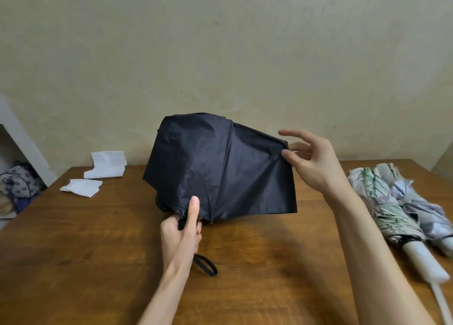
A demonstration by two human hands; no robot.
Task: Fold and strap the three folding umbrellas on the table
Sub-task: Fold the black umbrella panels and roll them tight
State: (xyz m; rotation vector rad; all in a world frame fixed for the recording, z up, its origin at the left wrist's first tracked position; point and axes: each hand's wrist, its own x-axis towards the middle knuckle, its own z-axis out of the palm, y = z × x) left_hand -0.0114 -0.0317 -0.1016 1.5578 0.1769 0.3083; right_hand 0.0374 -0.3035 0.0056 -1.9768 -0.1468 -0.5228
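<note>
A black folding umbrella (220, 168) is held above the middle of the wooden table (98, 239), its canopy loose and half spread. My left hand (182, 231) grips its handle from below, thumb pointing up against the fabric; the black wrist loop (206, 264) hangs out under that hand. My right hand (311, 158) pinches the canopy's upper right corner between thumb and a finger, the other fingers spread. Two more collapsed umbrellas lie at the table's right edge: a green floral one (389, 214) with a white handle, and a pale lilac one (426, 209) beside it.
Two stacks of white folded paper (105, 164) (82, 188) lie at the table's far left. A spotted bag (17, 185) sits on a low shelf left of the table. A beige wall stands right behind the table.
</note>
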